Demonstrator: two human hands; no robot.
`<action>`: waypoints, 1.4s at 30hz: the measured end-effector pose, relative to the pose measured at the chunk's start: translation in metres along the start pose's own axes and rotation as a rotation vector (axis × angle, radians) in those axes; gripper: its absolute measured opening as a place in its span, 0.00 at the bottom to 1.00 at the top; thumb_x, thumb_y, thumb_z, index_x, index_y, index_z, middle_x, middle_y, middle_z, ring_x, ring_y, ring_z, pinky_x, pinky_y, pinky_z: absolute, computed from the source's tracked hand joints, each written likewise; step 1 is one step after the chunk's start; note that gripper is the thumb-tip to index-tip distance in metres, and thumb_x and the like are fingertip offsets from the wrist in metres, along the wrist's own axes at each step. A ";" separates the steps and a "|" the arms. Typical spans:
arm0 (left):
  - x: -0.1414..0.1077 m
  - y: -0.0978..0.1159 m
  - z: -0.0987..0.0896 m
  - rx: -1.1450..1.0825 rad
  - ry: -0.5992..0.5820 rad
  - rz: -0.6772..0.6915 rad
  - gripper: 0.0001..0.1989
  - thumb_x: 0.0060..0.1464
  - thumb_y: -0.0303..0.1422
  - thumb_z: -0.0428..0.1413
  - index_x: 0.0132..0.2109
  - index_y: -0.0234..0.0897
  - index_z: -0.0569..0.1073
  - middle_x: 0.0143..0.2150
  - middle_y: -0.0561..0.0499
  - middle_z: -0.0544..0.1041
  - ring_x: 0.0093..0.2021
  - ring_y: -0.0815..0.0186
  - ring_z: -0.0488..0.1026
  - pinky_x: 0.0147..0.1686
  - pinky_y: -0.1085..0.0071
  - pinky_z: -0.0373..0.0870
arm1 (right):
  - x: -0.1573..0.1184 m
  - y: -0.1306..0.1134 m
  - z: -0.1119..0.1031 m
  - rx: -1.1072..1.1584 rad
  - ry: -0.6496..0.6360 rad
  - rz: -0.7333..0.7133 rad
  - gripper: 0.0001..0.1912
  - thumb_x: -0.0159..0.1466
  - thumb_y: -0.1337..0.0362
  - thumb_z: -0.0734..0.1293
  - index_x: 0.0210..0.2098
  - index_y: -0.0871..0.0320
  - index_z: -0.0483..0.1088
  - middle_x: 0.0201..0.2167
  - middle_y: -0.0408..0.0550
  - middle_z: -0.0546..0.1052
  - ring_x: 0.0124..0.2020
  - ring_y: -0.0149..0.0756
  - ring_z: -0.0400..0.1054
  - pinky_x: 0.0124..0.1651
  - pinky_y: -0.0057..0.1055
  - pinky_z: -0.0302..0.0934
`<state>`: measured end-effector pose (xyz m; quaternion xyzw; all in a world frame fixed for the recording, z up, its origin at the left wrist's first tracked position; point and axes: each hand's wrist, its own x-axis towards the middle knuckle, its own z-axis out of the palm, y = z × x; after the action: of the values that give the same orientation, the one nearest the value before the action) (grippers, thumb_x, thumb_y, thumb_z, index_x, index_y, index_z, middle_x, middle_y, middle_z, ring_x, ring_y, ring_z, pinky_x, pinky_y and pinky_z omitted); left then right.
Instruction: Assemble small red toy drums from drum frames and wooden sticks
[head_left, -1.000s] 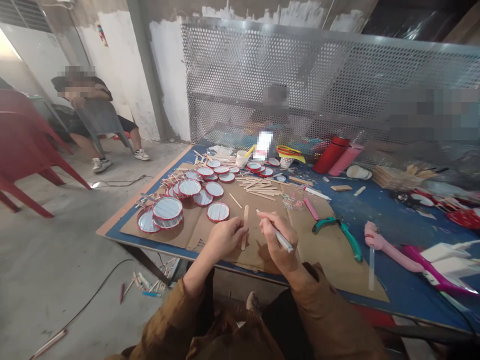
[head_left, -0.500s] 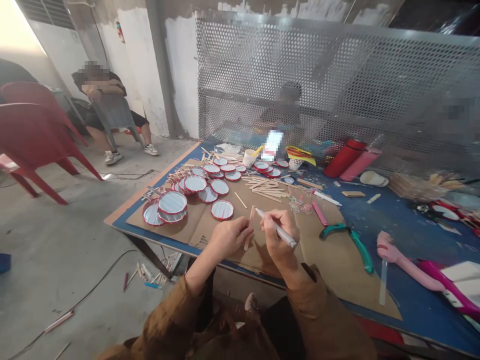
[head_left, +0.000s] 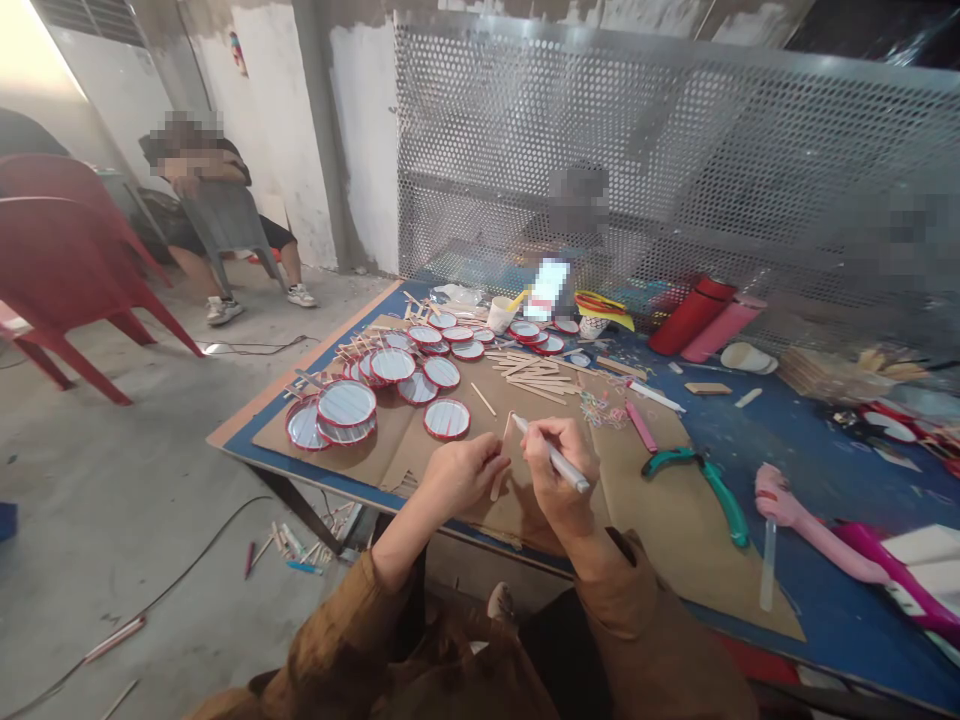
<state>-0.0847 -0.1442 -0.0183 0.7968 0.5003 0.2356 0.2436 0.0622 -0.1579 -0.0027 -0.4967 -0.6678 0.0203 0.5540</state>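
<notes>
My left hand [head_left: 466, 472] pinches a flat wooden craft stick [head_left: 508, 432] that stands tilted above the cardboard sheet [head_left: 637, 520]. In my right hand [head_left: 561, 475] is a white marker pen [head_left: 568, 470], its tip at the stick's upper end. Left of my hands lie several round red-rimmed discs [head_left: 447, 419] with pale striped faces, some stacked. A thin stick [head_left: 484, 399] lies just beyond my left hand, and a pile of craft sticks [head_left: 536, 378] is spread farther back.
Teal pliers [head_left: 709, 490], a pink glue gun [head_left: 810, 530] and a red bottle [head_left: 690, 315] are on the blue table to the right. A perforated metal panel [head_left: 637, 130] stands behind. A person [head_left: 217, 200] sits on a chair at the far left.
Both hands keep their holds on the craft stick and the marker pen. The marker tip stays at the stick's top; the view has shifted very slightly.
</notes>
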 end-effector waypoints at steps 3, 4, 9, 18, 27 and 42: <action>0.000 -0.001 0.001 -0.002 0.005 0.005 0.11 0.60 0.39 0.46 0.33 0.39 0.68 0.26 0.54 0.70 0.27 0.69 0.64 0.27 0.74 0.50 | 0.001 -0.002 0.000 -0.019 0.009 -0.004 0.06 0.64 0.62 0.61 0.31 0.55 0.65 0.24 0.43 0.74 0.24 0.31 0.68 0.31 0.28 0.63; 0.000 -0.001 0.001 0.001 0.005 0.006 0.11 0.60 0.39 0.46 0.33 0.39 0.68 0.26 0.54 0.70 0.27 0.69 0.65 0.27 0.74 0.50 | 0.001 -0.002 0.000 -0.024 0.012 -0.003 0.06 0.64 0.62 0.61 0.31 0.55 0.65 0.23 0.43 0.74 0.24 0.31 0.68 0.30 0.27 0.63; 0.000 0.000 0.000 0.003 0.003 0.011 0.11 0.60 0.38 0.46 0.33 0.39 0.68 0.26 0.54 0.70 0.28 0.69 0.65 0.27 0.74 0.50 | 0.001 0.001 0.000 -0.036 0.033 0.034 0.07 0.64 0.61 0.61 0.30 0.55 0.65 0.22 0.42 0.73 0.22 0.31 0.68 0.28 0.27 0.62; 0.000 0.000 -0.002 -0.017 -0.008 0.009 0.11 0.60 0.37 0.47 0.32 0.38 0.67 0.25 0.54 0.69 0.27 0.69 0.63 0.27 0.74 0.50 | -0.002 0.004 -0.002 0.014 0.035 0.075 0.07 0.64 0.61 0.61 0.31 0.56 0.64 0.23 0.42 0.73 0.22 0.31 0.68 0.28 0.27 0.63; -0.001 0.002 -0.002 -0.012 -0.007 0.007 0.11 0.60 0.37 0.47 0.32 0.38 0.67 0.25 0.54 0.69 0.27 0.69 0.63 0.27 0.74 0.50 | 0.000 0.001 -0.002 -0.022 0.024 0.052 0.07 0.64 0.61 0.61 0.31 0.56 0.64 0.22 0.43 0.73 0.21 0.30 0.68 0.28 0.26 0.62; 0.000 0.000 -0.001 -0.035 -0.012 0.012 0.11 0.59 0.38 0.46 0.31 0.38 0.65 0.24 0.55 0.66 0.26 0.70 0.60 0.27 0.74 0.49 | -0.003 0.007 -0.002 0.023 0.043 0.080 0.08 0.64 0.60 0.62 0.31 0.56 0.66 0.23 0.42 0.74 0.21 0.29 0.68 0.28 0.26 0.63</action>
<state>-0.0858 -0.1443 -0.0177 0.7969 0.4896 0.2410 0.2592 0.0678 -0.1572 -0.0079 -0.5169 -0.6350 0.0392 0.5727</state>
